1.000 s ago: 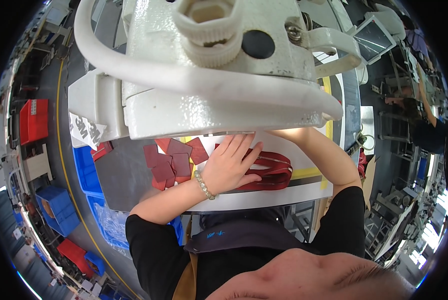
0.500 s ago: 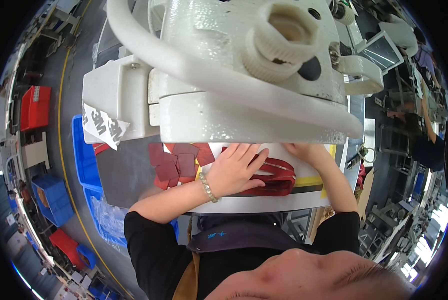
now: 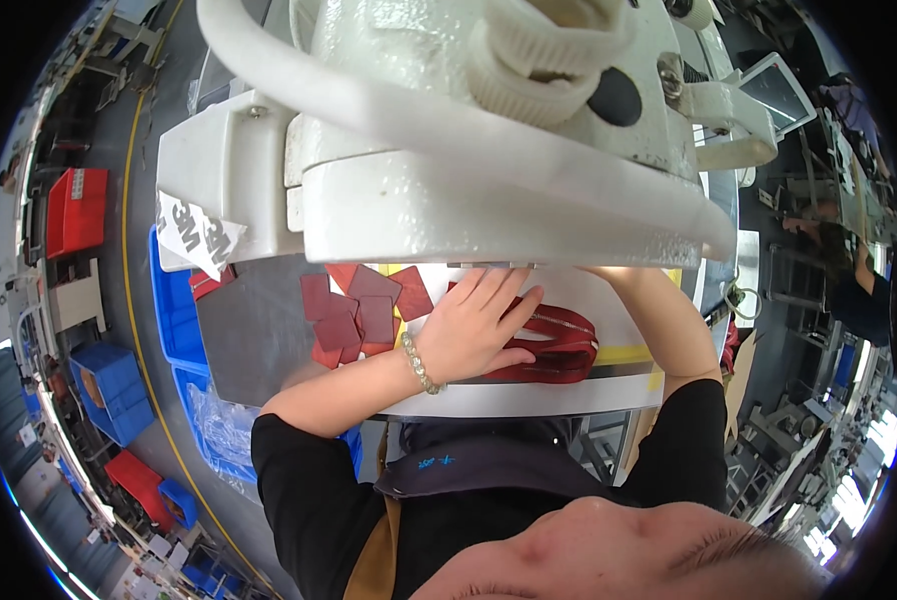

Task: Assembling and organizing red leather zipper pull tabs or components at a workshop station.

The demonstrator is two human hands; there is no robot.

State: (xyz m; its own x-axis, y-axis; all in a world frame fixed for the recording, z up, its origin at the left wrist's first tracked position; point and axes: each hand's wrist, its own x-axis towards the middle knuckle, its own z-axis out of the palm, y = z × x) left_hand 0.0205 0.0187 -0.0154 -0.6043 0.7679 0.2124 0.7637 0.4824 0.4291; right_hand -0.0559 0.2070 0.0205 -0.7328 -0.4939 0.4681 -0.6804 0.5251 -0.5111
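My left hand point(image 3: 482, 325) lies palm down with its fingers stretched out and slightly apart. It rests on a dark red strip-like piece with a zipper point(image 3: 559, 345), which curves in a loop to the right of the thumb. The fingertips reach the lower edge of a white machine head point(image 3: 499, 205), which looks like a sewing machine. My right hand point(image 3: 614, 272) is mostly behind that head; only the wrist side shows, and its fingers are hidden. Left of my left hand, several dark red flat patches point(image 3: 359, 318) overlap in a loose pile on the table.
A thick white tube point(image 3: 369, 110) arcs across the machine. Blue bins point(image 3: 177, 315) stand below the table's left side, one with clear plastic film point(image 3: 224, 425). Yellow tape point(image 3: 624, 354) marks the white worktop point(image 3: 529, 398). Other people are at the far right.
The machine sits slightly higher in the picture, as the view has shifted. My left hand stays on the red zippered piece, and my right hand remains behind the machine head.
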